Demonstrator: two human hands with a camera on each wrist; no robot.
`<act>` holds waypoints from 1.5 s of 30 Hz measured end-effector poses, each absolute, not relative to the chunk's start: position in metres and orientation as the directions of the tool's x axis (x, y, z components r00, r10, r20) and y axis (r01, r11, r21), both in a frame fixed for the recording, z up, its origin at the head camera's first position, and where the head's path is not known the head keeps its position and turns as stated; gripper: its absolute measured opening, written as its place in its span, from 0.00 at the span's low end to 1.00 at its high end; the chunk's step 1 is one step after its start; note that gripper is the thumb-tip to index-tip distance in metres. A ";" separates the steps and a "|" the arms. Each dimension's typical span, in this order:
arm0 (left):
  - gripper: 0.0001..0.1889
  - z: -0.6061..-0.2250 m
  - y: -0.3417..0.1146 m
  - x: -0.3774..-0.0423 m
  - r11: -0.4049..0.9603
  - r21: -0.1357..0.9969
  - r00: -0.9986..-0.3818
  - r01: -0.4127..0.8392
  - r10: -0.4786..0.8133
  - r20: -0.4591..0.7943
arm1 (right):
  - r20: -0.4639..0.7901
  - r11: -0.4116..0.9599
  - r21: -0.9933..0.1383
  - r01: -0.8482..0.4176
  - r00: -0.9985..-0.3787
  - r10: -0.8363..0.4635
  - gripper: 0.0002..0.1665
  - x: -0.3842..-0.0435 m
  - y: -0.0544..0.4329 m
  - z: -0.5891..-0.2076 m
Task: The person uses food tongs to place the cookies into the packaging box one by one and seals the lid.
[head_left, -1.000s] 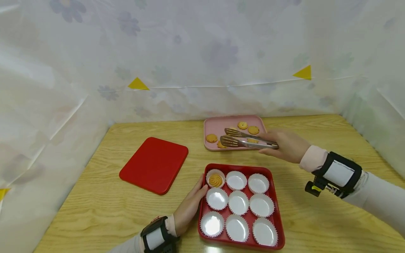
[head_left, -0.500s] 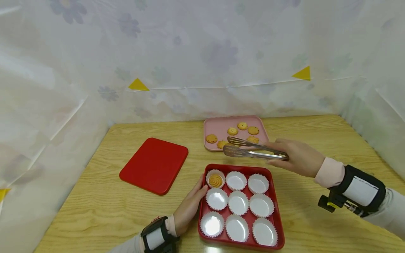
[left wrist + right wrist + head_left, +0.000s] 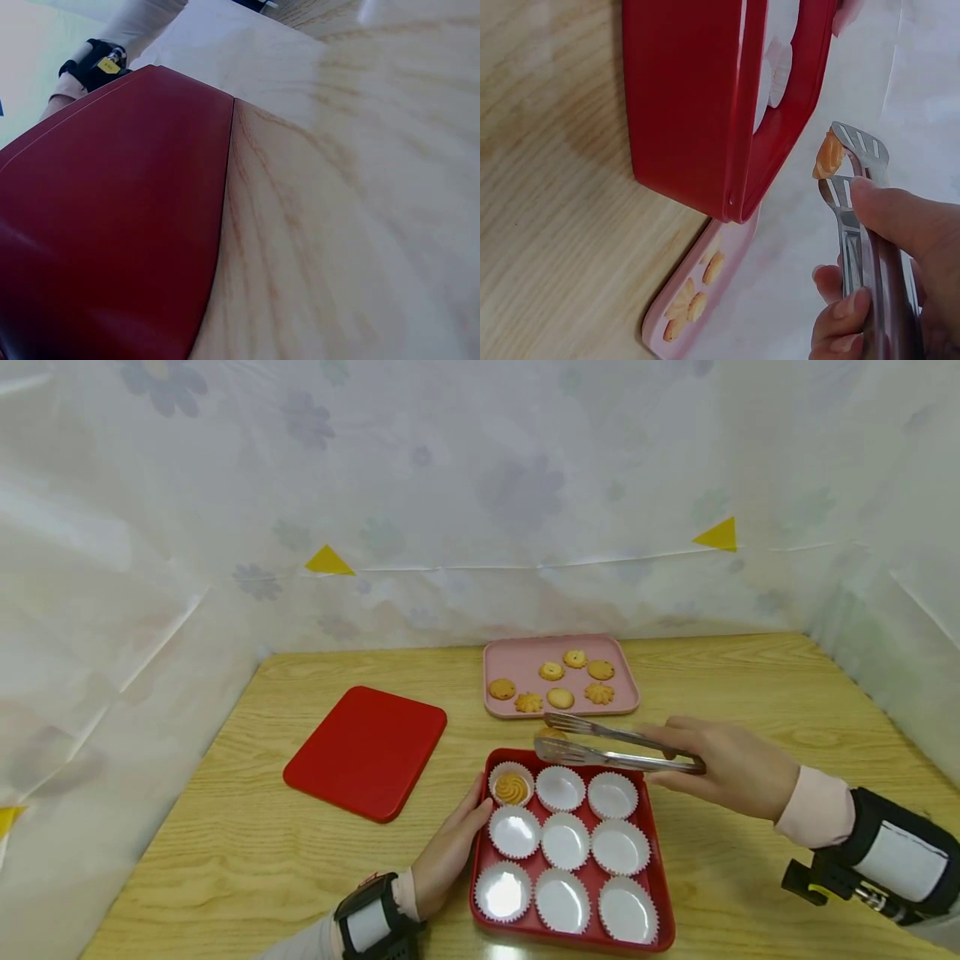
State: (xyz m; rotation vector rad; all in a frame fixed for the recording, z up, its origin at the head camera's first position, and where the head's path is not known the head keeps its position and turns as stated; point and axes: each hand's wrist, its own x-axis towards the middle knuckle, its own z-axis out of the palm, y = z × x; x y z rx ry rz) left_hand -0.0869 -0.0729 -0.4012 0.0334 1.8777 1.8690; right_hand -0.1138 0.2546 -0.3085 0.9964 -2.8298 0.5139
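My right hand [image 3: 723, 768] grips metal tongs [image 3: 622, 756] above the far edge of a red box [image 3: 660, 893]. Between the tong heads is a golden cookie [image 3: 829, 156], mostly hidden by them in the head view. Several white paper cups [image 3: 566, 841] stand in rows in the box. A swirled cookie [image 3: 512, 788] sits in the far-left cup; the others show bare white insides. My left hand [image 3: 447, 857] rests along the box's left wall with its fingers extended. Only that red wall [image 3: 120, 210] and the table fill the near part of the left wrist view.
Behind the box lies a pink tray [image 3: 517, 652] with several cookies [image 3: 560, 697] spread over it. A flat red lid [image 3: 367, 752] lies on the wooden table [image 3: 225, 827] to the left. Floral sheeting [image 3: 450, 485] walls the back and sides.
My right hand has drawn the tongs from over the pink tray toward me, down to the box's far edge, with a cookie in them. My left hand and the box have stayed put.
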 end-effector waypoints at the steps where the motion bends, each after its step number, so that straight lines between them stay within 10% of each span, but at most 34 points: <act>1: 0.33 -0.401 -0.073 -0.087 0.064 0.946 -0.881 -0.317 0.349 -0.319 | 0.203 0.725 -0.280 -0.629 -0.777 -0.596 0.27 -0.112 0.255 -0.310; 45: 0.34 -0.403 -0.073 -0.087 0.051 0.954 -0.887 -0.294 0.357 -0.292 | 0.061 0.714 -0.206 -0.669 -0.737 -0.673 0.27 -0.111 0.255 -0.326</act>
